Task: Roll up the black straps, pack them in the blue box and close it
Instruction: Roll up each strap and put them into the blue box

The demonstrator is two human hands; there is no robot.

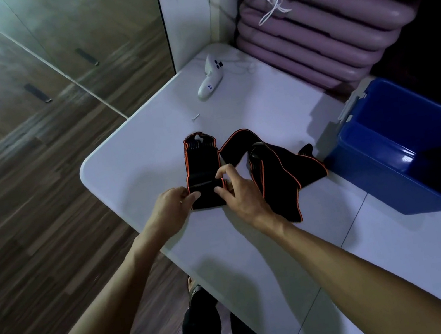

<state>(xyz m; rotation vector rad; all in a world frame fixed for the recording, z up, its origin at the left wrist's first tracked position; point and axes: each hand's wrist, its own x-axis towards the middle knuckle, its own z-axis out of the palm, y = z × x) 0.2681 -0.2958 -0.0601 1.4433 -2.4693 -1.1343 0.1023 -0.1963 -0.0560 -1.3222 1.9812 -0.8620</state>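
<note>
- Both hands pinch one black strap (202, 170) at its near end: left hand (172, 207) on the left edge, right hand (236, 190) on the right.
- It lies on the white table (130, 165), left of the open blue box (416, 150).
- It looks soft and light, so holding the edges should work best.
- Both arms reach forward, fingers curled down.

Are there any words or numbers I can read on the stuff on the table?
White controller: small blue marks near its lower end, too small and blurred to read.
Black straps: no text visible.
Blue box: no label or text visible.
So nothing can be read here.
</note>
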